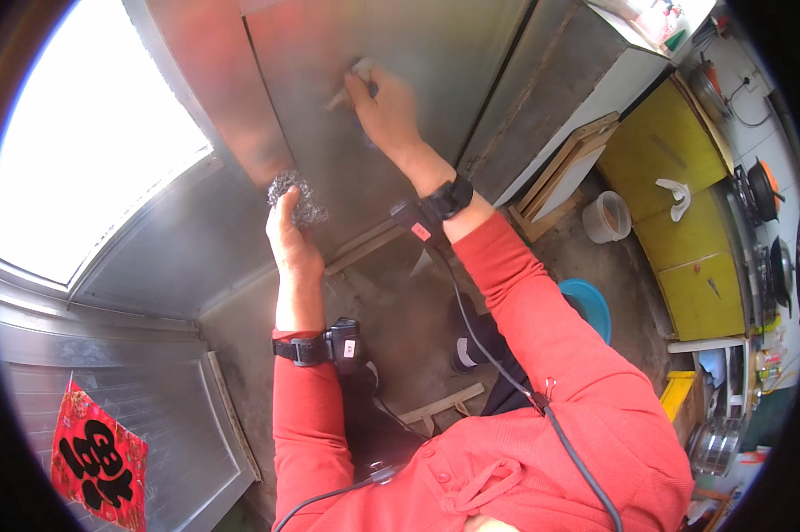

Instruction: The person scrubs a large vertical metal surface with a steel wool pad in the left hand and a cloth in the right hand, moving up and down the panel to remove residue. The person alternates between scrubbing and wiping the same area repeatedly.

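My left hand (290, 246) grips a steel wool scourer (307, 206), the thumb lying across it, close to the lower part of an upright metal panel (307, 113). Higher up, my right hand (387, 110) is closed around a small pale item (361, 68) held against the same panel; the fingers partly cover it, so I cannot tell what it is. The panel is smooth, with blurred red reflections and a dark vertical seam. Both wrists wear black straps with small devices, and cables run from them over my red sleeves.
A bright window (94, 139) and a metal door (174, 425) with a red paper decoration (100, 459) are on the left. Rightward stand wooden boards (566, 163), a white bucket (599, 223), a blue basin (599, 309) and yellow-green cabinets (679, 246). Pans (762, 193) hang or stand beyond.
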Demonstrator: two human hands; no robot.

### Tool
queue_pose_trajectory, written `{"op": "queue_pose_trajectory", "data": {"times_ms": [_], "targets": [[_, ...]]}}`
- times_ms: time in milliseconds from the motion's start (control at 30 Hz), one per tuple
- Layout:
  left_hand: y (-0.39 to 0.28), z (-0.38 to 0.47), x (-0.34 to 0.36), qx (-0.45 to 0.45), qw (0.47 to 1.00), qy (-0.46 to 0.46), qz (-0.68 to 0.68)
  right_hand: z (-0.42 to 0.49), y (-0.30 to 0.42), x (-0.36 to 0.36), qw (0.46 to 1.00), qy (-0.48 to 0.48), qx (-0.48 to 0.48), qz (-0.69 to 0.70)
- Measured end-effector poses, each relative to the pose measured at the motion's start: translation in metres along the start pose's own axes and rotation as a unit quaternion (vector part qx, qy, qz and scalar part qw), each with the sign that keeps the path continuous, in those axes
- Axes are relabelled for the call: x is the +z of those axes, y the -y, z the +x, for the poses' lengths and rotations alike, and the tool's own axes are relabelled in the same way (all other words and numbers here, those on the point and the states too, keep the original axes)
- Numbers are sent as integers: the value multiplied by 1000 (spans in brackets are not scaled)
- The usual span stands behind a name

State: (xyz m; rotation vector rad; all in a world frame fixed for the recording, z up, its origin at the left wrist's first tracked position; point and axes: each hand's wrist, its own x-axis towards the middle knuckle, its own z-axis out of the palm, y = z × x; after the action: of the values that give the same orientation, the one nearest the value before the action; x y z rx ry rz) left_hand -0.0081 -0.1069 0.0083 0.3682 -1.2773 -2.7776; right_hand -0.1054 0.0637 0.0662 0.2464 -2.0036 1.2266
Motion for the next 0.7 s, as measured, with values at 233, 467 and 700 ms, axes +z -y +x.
{"op": "queue_pose_trajectory", "data": {"times_ms": [233, 467, 700], "targets": [[3, 2, 2, -17, 1000, 1, -5, -89, -58, 0, 949, 157, 223, -156], [-2, -1, 2, 15, 1000, 2, 2, -37, -19, -12, 975, 149, 155, -63], [-2, 0, -1, 11, 1000, -17, 5, 30, 20, -26, 996, 65, 49, -25]]}}
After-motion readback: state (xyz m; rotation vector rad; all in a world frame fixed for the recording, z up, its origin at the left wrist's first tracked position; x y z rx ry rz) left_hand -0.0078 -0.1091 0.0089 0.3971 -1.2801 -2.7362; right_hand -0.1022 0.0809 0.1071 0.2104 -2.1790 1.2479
